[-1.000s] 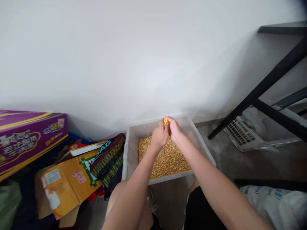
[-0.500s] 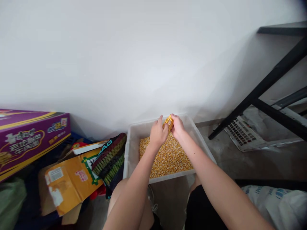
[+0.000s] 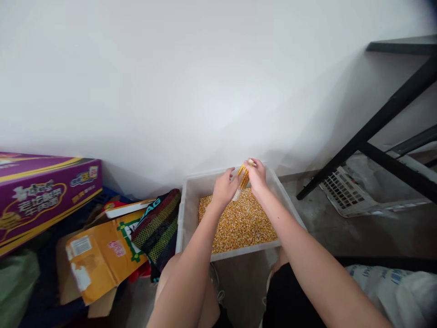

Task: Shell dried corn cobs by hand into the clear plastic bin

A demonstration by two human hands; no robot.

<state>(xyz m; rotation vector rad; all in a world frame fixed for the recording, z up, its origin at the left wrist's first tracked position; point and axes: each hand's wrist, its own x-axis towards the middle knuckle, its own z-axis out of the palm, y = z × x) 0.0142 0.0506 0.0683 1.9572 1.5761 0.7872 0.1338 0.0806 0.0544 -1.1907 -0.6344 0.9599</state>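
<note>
Here both our hands meet over the far end of a translucent plastic bin (image 3: pixel 186 223). Our left hand (image 3: pixel 223 189) curls partly closed around the lower part of a corn cob (image 3: pixel 243 177), and our right hand (image 3: pixel 257 176) pinches the cob's upper end with narrow fingers. The cob stands tilted between them, partly stripped, just above the loose corn kernels (image 3: pixel 241 225) that cover the bin's bottom.

The bin's far wall sits close to the white wall (image 3: pixel 205 91), so there is little room behind the hands. Its near rim lies just in front of our knees. To the right the concrete floor (image 3: pixel 324 237) lies open as far as a slanted black frame (image 3: pixel 375 120) and a white grille (image 3: pixel 341 187) under it.

On the left a mesh bag (image 3: pixel 157 228) leans against the bin's side, with a torn yellow carton (image 3: pixel 99 255) beside it and a purple box (image 3: pixel 44 196) further off. A white sack (image 3: pixel 403 291) lies at our lower right.
</note>
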